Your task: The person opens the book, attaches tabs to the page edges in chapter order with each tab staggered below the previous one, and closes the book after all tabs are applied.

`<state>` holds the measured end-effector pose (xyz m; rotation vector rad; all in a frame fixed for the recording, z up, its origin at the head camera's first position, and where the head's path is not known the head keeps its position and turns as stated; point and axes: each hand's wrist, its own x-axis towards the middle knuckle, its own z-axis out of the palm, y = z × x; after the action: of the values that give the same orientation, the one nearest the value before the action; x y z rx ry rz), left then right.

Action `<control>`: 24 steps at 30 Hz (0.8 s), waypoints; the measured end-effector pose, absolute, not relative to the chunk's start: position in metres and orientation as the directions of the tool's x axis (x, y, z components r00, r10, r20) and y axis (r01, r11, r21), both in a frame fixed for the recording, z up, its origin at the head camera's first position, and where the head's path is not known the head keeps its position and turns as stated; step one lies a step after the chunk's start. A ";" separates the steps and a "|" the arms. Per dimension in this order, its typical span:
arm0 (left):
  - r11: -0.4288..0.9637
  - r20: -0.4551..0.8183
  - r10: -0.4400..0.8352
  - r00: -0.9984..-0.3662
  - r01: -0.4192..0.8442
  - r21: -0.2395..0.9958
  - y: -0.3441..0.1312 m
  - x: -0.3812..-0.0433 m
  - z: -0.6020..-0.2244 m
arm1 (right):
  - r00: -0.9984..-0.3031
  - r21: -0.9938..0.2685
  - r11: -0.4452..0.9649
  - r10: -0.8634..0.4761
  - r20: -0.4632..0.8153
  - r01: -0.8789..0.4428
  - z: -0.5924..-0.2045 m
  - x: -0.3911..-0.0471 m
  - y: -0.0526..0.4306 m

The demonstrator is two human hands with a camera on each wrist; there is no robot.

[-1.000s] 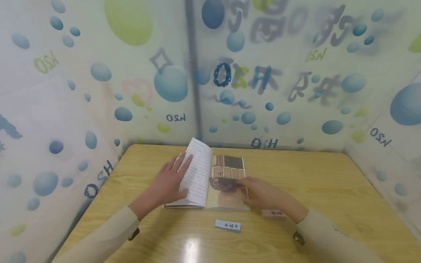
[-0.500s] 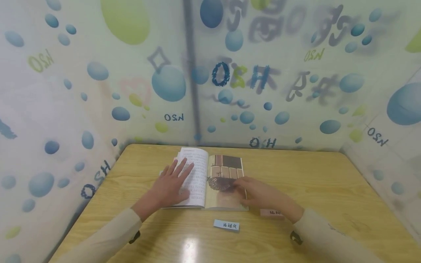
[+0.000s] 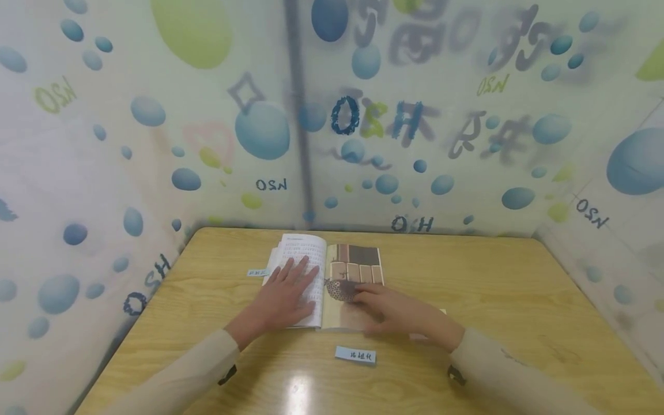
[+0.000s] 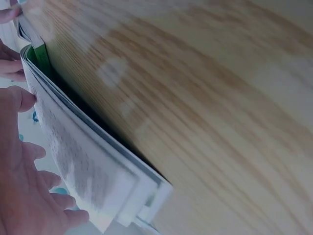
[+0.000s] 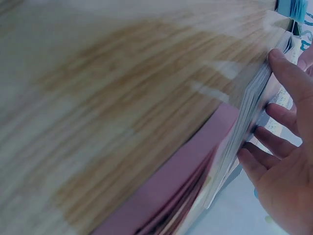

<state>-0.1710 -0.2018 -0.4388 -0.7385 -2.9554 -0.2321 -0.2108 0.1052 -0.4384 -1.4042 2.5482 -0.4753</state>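
An open book (image 3: pixel 358 271) lies on the wooden table, with printed text on its left page (image 3: pixel 302 246) and a picture of a dotted shape on its right page. My left hand (image 3: pixel 287 294) rests spread over the left page, thumb toward the spine. On the right page lies my right hand (image 3: pixel 399 311), its fingers reaching over the dark end of the dotted shape. In the left wrist view, the left hand (image 4: pixel 29 171) is beside several layered page edges. Seen from the right wrist, the fingers of the right hand (image 5: pixel 288 137) touch the book's page side.
A blue paper strip (image 3: pixel 355 355) with handwriting lies in front of the book. Another pale blue strip (image 3: pixel 257 272) shows at its left edge. Pink paper (image 5: pixel 186 152) lies by the book's right side. Patterned walls (image 3: pixel 373 190) enclose the wooden table (image 3: pixel 498 276).
The raised left page has come down flat. My left hand has slid right, toward the spine. My right hand has moved left from the book's edge onto the right page.
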 end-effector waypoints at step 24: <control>0.927 -0.050 0.364 -0.930 0.356 0.115 -0.188 -0.175 -0.452 | -0.522 -0.382 0.504 -0.851 -0.063 -0.775 -0.439 -0.215 0.111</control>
<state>-0.1753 -0.1884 -0.4519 -0.5897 -3.1528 -0.1666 -0.2154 0.1114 -0.4388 -1.3816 2.5052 -0.4533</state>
